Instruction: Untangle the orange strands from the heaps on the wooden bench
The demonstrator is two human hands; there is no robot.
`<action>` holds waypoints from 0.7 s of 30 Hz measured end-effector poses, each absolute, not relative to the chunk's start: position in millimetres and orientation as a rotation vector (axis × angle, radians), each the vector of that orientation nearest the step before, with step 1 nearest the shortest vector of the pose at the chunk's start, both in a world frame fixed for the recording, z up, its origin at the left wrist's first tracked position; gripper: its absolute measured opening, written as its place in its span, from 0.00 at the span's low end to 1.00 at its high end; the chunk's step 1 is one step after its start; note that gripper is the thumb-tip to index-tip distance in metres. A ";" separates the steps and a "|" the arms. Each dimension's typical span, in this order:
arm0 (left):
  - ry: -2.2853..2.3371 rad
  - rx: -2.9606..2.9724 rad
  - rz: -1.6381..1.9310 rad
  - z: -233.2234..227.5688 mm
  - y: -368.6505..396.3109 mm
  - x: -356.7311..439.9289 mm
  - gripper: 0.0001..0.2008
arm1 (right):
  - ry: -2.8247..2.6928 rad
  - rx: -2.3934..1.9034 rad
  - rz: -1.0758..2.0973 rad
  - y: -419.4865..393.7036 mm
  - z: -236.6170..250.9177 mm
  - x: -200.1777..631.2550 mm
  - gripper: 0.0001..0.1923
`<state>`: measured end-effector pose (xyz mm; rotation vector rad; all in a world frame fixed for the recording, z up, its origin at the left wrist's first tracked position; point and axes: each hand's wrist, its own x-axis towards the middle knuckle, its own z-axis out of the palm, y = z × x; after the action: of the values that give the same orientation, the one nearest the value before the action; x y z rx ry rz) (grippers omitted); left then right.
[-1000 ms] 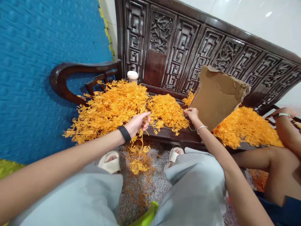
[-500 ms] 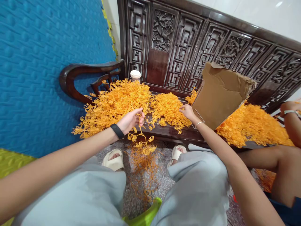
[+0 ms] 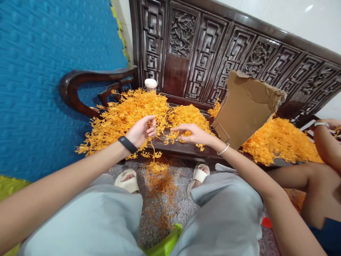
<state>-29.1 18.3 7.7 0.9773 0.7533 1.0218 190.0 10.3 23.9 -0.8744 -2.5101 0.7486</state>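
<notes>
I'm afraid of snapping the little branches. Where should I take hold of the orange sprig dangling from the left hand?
Probably by its thin main stem, pinched just under the left hand, coming in from the right. The orange sprig hangs over the bench edge with its side twigs spreading below, so the stem up top looks the firmest, most open part.

The surface [image 3: 183, 148] is crowded by orange sprig heaps [image 3: 128, 113]; a bare strip is left along its front edge. Passage rightward is blocked by propped cardboard [image 3: 245, 106], leftward by the armrest [image 3: 87, 80]
</notes>
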 end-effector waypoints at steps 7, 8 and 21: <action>0.764 0.961 1.081 12.4 20.6 -36.0 0.18 | -2.411 -0.989 0.715 9.7 16.5 193.1 0.05; 0.768 0.964 1.082 12.2 20.8 -37.0 0.18 | -2.404 -0.996 0.718 9.1 15.7 193.2 0.05; 0.790 1.018 0.996 8.6 11.9 -31.8 0.16 | -2.462 -1.080 0.605 10.9 2.5 196.1 0.05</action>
<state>-31.8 11.9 8.6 1.0179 0.7897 0.9965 196.1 10.9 2.5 -1.0800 -2.4623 0.6052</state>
